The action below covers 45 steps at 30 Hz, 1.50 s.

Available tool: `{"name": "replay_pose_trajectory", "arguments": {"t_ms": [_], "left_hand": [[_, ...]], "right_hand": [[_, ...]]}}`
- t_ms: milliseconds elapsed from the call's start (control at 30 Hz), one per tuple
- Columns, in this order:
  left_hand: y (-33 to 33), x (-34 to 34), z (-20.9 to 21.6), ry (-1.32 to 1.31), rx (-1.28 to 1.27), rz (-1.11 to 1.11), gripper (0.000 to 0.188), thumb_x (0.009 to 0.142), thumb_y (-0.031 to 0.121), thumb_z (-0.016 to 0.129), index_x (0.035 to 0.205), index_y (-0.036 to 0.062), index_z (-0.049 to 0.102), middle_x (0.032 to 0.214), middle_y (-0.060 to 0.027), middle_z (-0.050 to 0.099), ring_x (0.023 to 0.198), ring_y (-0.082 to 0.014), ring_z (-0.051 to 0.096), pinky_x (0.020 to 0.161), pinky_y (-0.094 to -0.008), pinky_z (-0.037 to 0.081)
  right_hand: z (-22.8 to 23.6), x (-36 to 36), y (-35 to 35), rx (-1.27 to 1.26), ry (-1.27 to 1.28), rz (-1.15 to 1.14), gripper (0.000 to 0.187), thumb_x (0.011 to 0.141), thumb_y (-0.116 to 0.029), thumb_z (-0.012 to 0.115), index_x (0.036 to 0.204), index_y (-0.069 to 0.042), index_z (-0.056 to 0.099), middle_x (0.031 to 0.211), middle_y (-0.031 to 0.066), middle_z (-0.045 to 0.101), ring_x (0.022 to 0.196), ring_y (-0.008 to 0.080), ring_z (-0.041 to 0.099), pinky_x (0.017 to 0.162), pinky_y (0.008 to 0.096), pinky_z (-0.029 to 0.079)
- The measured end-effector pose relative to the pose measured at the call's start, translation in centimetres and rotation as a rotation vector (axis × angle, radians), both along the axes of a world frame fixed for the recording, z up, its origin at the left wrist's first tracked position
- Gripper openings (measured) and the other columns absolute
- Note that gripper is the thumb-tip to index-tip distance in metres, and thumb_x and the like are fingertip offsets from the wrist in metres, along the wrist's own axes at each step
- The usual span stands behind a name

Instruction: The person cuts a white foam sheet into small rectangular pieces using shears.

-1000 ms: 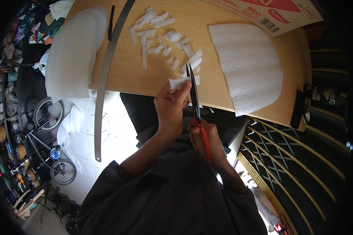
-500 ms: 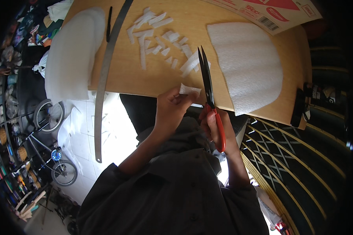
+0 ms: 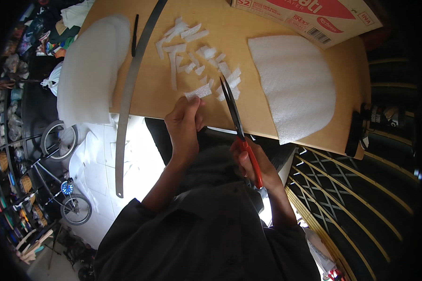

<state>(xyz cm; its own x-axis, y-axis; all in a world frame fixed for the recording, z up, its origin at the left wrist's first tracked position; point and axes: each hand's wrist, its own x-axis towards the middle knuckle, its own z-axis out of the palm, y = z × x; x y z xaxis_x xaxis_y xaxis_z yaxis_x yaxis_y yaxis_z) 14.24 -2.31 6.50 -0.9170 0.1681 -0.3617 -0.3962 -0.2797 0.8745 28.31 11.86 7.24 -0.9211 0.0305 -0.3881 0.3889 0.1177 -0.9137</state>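
Between the thumb and fingers of my left hand [image 3: 186, 122] is a small white foam strip [image 3: 200, 92], raised near the table's front edge. My right hand [image 3: 251, 161] grips red-handled scissors [image 3: 233, 107]. Their dark blades point away from me over the table and stand slightly apart at the tips, with nothing between them. Beyond my hands, several cut foam pieces [image 3: 176, 49] lie scattered on the wooden table [image 3: 150, 98]. To the right of the scissors a large foam sheet [image 3: 297, 86] with a rounded side lies flat.
A long metal ruler [image 3: 126, 100] overhangs the front edge at left, beside a black pen [image 3: 135, 35] and a stack of foam sheets [image 3: 91, 70]. A cardboard box [image 3: 314, 21] stands at the back right. A black tool [image 3: 356, 131] sits at the right edge.
My left hand has moved left and slightly forward with the foam strip, away from the scissors. The scissors have shifted left and a little nearer to me.
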Motion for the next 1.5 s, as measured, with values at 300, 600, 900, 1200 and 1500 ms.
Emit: {"name": "replay_pose_trajectory", "arguments": {"t_ms": [300, 600, 900, 1200, 1500], "left_hand": [[1.1, 0.4, 0.4, 0.043, -0.222, -0.180, 0.028, 0.093, 0.018, 0.070, 0.072, 0.0025, 0.062, 0.056, 0.0057, 0.045, 0.048, -0.0011, 0.035, 0.044, -0.0227, 0.025], [1.1, 0.6, -1.4, 0.269, -0.283, -0.235, 0.032, 0.092, 0.013, 0.070, 0.067, 0.0035, 0.054, 0.058, 0.0076, 0.041, 0.054, 0.0007, 0.031, 0.047, -0.0231, 0.022], [-0.7, -1.4, -0.7, 0.329, -0.284, -0.623, 0.020, 0.097, 0.017, 0.063, 0.092, -0.0020, 0.065, 0.077, -0.0016, 0.063, 0.073, -0.0039, 0.053, 0.063, -0.0213, 0.039], [-0.4, -1.6, -0.3, 0.424, -0.265, -0.451, 0.023, 0.097, 0.017, 0.063, 0.083, -0.0006, 0.058, 0.060, 0.0055, 0.043, 0.057, -0.0003, 0.035, 0.049, -0.0228, 0.026], [-0.5, -1.8, 0.3, 0.297, -0.259, -0.654, 0.022, 0.101, 0.020, 0.057, 0.093, 0.0007, 0.061, 0.066, 0.0033, 0.049, 0.061, -0.0037, 0.043, 0.056, -0.0214, 0.035]], "right_hand": [[0.3, 0.1, -0.5, 0.106, -0.010, 0.019, 0.040, 0.093, -0.036, 0.064, 0.104, 0.001, 0.053, 0.073, 0.0184, 0.062, 0.074, 0.0392, 0.066, 0.069, 0.0442, 0.049], [0.6, 0.1, -0.5, 0.219, 0.002, -0.013, 0.035, 0.092, -0.031, 0.066, 0.098, 0.001, 0.055, 0.067, 0.0190, 0.061, 0.069, 0.0407, 0.066, 0.064, 0.0449, 0.050], [0.3, 0.6, -0.2, 0.159, 0.057, -0.028, 0.033, 0.091, -0.029, 0.069, 0.094, 0.002, 0.058, 0.064, 0.0183, 0.060, 0.061, 0.0378, 0.063, 0.059, 0.0416, 0.048], [0.2, 0.4, -0.5, 0.151, -0.019, -0.079, 0.030, 0.089, -0.025, 0.072, 0.088, 0.002, 0.059, 0.061, 0.0191, 0.056, 0.055, 0.0345, 0.059, 0.055, 0.0402, 0.044], [-0.2, 0.5, -0.6, 0.133, 0.015, -0.105, 0.030, 0.090, -0.024, 0.071, 0.086, 0.002, 0.058, 0.058, 0.0188, 0.054, 0.052, 0.0354, 0.055, 0.054, 0.0398, 0.044]]}}
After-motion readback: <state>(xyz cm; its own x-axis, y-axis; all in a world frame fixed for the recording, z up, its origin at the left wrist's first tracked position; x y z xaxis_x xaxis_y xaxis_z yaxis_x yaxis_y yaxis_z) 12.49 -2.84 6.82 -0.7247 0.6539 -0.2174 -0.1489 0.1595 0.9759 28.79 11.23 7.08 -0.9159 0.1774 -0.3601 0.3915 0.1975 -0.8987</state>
